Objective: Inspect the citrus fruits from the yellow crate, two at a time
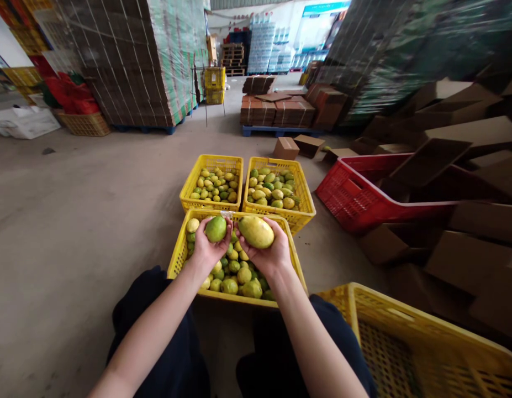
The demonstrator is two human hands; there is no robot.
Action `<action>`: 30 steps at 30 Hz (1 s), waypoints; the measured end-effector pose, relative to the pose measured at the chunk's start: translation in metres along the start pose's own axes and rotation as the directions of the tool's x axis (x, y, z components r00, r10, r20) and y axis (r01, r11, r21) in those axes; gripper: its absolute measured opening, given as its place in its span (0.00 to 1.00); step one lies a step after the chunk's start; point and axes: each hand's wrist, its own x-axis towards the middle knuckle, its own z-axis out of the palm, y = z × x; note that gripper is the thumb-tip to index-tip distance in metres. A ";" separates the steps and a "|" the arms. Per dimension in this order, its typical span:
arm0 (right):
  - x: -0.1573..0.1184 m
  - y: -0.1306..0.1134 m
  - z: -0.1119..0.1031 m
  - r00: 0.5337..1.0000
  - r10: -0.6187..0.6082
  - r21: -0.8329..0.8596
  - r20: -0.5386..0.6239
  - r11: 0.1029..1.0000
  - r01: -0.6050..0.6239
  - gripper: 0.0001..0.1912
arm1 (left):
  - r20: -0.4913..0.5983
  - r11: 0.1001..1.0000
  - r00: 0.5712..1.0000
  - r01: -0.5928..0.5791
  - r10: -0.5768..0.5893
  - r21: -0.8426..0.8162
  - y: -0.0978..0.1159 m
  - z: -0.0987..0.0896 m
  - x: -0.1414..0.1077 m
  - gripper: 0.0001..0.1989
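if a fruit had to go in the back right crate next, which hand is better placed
Likely the right hand: it holds the yellow fruit just in front of the back right crate. The left hand, holding the green fruit, is farther left and would need to reach across.

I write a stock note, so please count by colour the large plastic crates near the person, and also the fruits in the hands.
Yellow crates: 4
Red crate: 1
Green fruit, left hand: 1
Yellow fruit, right hand: 1
Total: 7
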 end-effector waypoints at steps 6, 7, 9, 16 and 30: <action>0.000 0.000 -0.002 1.000 0.003 0.010 0.013 1.000 -0.003 0.13 | 0.014 0.996 0.998 -0.055 0.054 0.075 -0.002 0.001 0.001 0.10; 0.000 0.000 -0.002 1.000 0.000 0.010 0.011 1.000 -0.001 0.13 | 0.002 0.995 0.999 -0.050 0.050 0.085 -0.002 0.001 0.002 0.10; 0.000 0.000 -0.002 1.000 -0.006 0.005 0.006 1.000 0.006 0.13 | -0.018 0.994 0.999 -0.046 0.048 0.103 -0.003 0.000 0.002 0.09; 0.001 0.000 -0.001 0.999 0.036 0.014 -0.021 0.999 -0.036 0.12 | -0.019 0.991 0.997 -0.073 0.075 0.108 -0.003 -0.002 0.002 0.06; 0.003 0.000 -0.004 0.997 0.062 -0.003 -0.034 0.998 -0.062 0.13 | -0.025 0.966 0.992 -0.112 0.121 0.233 -0.005 0.003 -0.001 0.05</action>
